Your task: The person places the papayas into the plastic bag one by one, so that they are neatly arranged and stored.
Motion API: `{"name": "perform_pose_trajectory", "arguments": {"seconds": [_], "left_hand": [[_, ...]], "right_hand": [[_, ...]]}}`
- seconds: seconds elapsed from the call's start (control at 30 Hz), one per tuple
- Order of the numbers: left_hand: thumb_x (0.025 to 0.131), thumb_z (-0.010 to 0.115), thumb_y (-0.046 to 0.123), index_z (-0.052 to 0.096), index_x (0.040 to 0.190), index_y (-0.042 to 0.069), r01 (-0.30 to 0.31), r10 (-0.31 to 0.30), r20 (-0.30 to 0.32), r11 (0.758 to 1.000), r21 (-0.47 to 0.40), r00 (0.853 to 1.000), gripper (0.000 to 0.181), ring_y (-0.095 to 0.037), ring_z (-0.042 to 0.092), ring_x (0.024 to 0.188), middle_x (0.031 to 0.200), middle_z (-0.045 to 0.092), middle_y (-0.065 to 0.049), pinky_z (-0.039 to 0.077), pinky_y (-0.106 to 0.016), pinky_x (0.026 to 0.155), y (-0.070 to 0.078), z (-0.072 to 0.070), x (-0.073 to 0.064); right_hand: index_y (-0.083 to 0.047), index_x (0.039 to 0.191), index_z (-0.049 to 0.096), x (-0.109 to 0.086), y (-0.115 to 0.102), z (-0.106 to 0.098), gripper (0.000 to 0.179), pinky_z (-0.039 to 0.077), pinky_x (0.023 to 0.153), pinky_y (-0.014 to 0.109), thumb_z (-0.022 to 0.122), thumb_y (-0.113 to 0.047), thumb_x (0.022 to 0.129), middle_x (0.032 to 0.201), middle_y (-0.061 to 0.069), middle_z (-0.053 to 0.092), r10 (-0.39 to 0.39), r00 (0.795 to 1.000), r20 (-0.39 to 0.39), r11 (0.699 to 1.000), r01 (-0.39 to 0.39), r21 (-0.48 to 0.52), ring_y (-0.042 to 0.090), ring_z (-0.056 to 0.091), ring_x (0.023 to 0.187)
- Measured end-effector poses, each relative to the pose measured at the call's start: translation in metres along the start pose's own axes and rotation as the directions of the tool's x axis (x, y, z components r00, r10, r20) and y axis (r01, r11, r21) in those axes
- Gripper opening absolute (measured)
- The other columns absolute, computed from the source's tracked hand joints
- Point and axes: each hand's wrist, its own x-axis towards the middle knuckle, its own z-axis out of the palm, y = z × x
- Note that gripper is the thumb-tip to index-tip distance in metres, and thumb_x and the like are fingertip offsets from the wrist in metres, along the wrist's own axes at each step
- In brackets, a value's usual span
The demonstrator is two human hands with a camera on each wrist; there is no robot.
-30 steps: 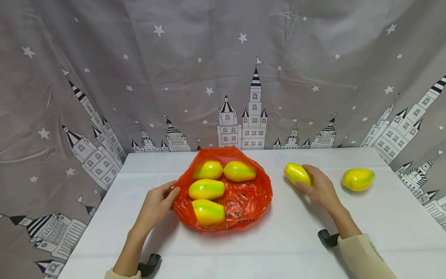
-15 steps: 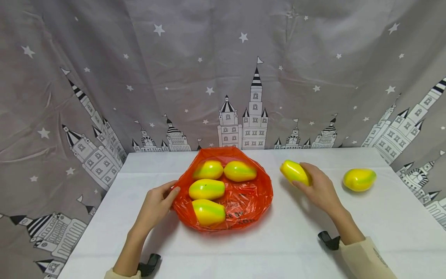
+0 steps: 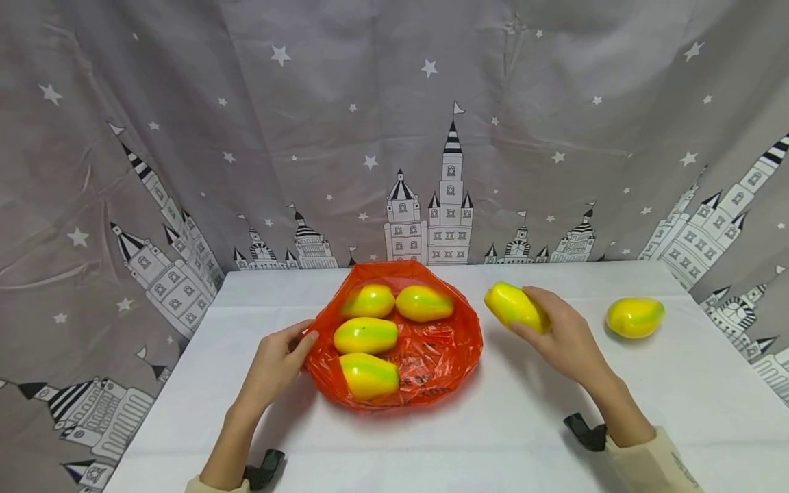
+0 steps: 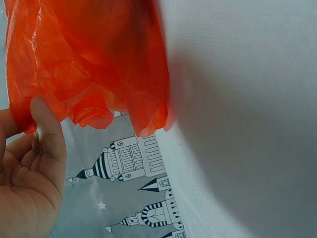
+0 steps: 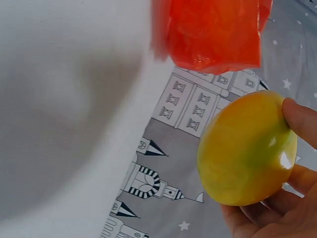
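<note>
A red plastic bag (image 3: 431, 356) lies with its mouth open on the white table, several glossy yellow-green mangoes (image 3: 366, 335) inside it. At the bag's left rim, my left hand (image 3: 280, 359) pinches the thin plastic between thumb and fingers, as the left wrist view shows closely. To the right of the bag, my right hand (image 3: 564, 335) grips another mango (image 3: 514, 305) from its right end. In the right wrist view this mango (image 5: 247, 148) is held between the thumb and the fingers beneath, apart from the bag (image 5: 215, 37).
One more mango (image 3: 635, 317) lies on the table at the far right. The white tabletop (image 3: 431, 452) ends at a grey curtain (image 3: 345, 137) printed with castles and stars. Each wrist wears a black mount (image 3: 585, 431).
My right hand has lifted the mango and carried it a little left, closer to the bag. The left hand and the bag have stayed in place.
</note>
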Motion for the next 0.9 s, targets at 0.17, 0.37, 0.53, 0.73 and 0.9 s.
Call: {"name": "perform_pose_trajectory", "arguments": {"seconds": [0.17, 0.37, 0.53, 0.73, 0.9], "left_hand": [[0.101, 0.058, 0.021, 0.059, 0.133, -0.002, 0.003, -0.003, 0.001, 1.000, 0.000, 1.000, 0.039, -0.020, 0.060, 0.069, 0.101, 0.069, -0.015, 0.055, -0.026, 0.059, 0.000, 0.000, -0.001], [0.101, 0.058, 0.021, 0.059, 0.134, -0.001, 0.009, -0.009, 0.002, 1.000, -0.004, 1.000, 0.039, -0.019, 0.060, 0.068, 0.099, 0.069, -0.015, 0.056, -0.027, 0.060, 0.001, -0.001, -0.001], [0.101, 0.058, 0.021, 0.059, 0.133, -0.002, 0.005, -0.005, 0.002, 1.000, -0.003, 1.000, 0.039, -0.019, 0.060, 0.068, 0.098, 0.069, -0.014, 0.056, -0.027, 0.059, 0.000, -0.001, 0.000], [0.101, 0.059, 0.020, 0.059, 0.133, -0.002, -0.005, 0.005, -0.002, 1.000, 0.005, 1.000, 0.038, -0.019, 0.060, 0.066, 0.096, 0.069, -0.014, 0.055, -0.027, 0.058, 0.000, 0.000, 0.001], [0.101, 0.059, 0.021, 0.059, 0.133, -0.002, 0.001, -0.001, 0.002, 1.000, 0.005, 1.000, 0.040, -0.019, 0.061, 0.068, 0.099, 0.069, -0.015, 0.055, -0.024, 0.059, 0.001, -0.001, -0.001]], "right_hand": [[-0.003, 0.135, 0.054, -0.002, -0.007, -0.003, 0.056, 0.047, 0.088, 0.053, 0.077, -0.020, 0.087, 0.129, 0.017, 0.059, 0.004, 1.000, 0.018, 0.999, -0.005, 0.034, 0.032, 0.056, 0.103], [-0.003, 0.137, 0.054, -0.004, -0.019, -0.004, 0.058, 0.046, 0.094, 0.055, 0.076, -0.026, 0.089, 0.132, 0.016, 0.058, 0.026, 0.998, 0.050, 0.992, -0.032, 0.122, 0.033, 0.055, 0.111], [-0.004, 0.138, 0.054, -0.005, -0.029, -0.004, 0.058, 0.044, 0.098, 0.056, 0.076, -0.028, 0.089, 0.134, 0.015, 0.057, 0.023, 0.997, 0.069, 0.986, -0.034, 0.162, 0.032, 0.054, 0.116], [-0.005, 0.138, 0.055, -0.006, -0.036, -0.003, 0.058, 0.042, 0.100, 0.057, 0.076, -0.027, 0.088, 0.136, 0.014, 0.057, 0.006, 0.997, 0.082, 0.984, -0.020, 0.178, 0.032, 0.054, 0.119], [-0.005, 0.137, 0.055, -0.009, -0.038, 0.002, 0.059, 0.043, 0.100, 0.056, 0.077, -0.026, 0.087, 0.136, 0.013, 0.057, -0.016, 0.995, 0.094, 0.982, -0.002, 0.187, 0.032, 0.054, 0.120]]}}
